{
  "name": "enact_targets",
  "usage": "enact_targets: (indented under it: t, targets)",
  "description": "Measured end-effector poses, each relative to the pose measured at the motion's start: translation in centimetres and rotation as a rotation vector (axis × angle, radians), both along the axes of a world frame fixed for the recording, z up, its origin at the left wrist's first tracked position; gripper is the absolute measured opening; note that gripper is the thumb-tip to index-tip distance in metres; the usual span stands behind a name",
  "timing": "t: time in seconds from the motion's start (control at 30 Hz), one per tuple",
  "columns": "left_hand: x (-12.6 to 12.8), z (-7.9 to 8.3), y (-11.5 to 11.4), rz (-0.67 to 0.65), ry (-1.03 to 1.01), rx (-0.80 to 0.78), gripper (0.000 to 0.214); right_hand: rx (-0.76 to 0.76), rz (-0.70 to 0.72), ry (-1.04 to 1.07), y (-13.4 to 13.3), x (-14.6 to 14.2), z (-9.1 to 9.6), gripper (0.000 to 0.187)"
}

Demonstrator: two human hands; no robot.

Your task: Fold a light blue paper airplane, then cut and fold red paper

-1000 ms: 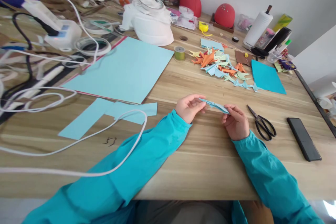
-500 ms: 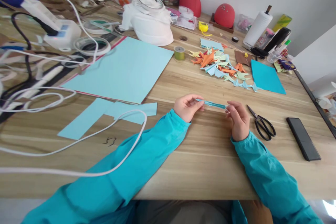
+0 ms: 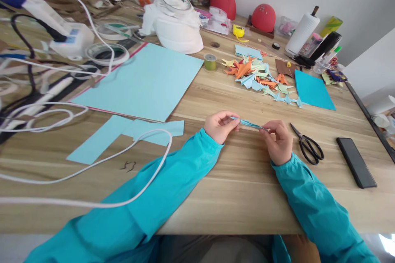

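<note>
Near the front of the wooden table (image 3: 240, 189), the left hand (image 3: 219, 125) and right hand (image 3: 279, 141) each pinch one end of a folded light-blue paper strip (image 3: 249, 123), fingertips closed tight on it just above the wood. A second ago the paper showed a broader face and sloped down to the right. Now it looks thinner and lies nearly level, and the hands have barely shifted. Black scissors (image 3: 307, 146) lie just beside the right hand, with a dark phone (image 3: 356, 162) farther out toward the table's right edge. A white cable (image 3: 138, 160) and a pale blue offcut (image 3: 123, 133) sit well left of the left hand. Bare wood runs between the hands and the near edge, and also beyond them up to the pile of folded paper shapes (image 3: 259, 76).
</note>
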State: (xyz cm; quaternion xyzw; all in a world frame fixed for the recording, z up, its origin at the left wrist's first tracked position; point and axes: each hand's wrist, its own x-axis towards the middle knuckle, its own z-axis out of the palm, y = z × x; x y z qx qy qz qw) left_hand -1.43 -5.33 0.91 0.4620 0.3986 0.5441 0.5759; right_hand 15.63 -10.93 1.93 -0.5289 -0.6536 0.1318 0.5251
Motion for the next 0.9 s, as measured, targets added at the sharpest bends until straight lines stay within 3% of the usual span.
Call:
enact_targets:
  t: [0.3,0.73,0.9]
  targets:
    - [-0.2,1.2,-0.5,-0.036,0.032,0.000,0.020,-0.025,0.079,-0.069,-0.2,0.1,0.2,0.009]
    - [-0.2,1.1,-0.6,-0.022,0.037,-0.004,0.023,-0.069,0.067,0.025,-0.6,-0.2,0.2,0.009]
    - [0.1,0.3,-0.6,-0.033,0.079,0.052,0.028,-0.002,0.093,-0.120,-0.7,-0.5,0.5,0.009]
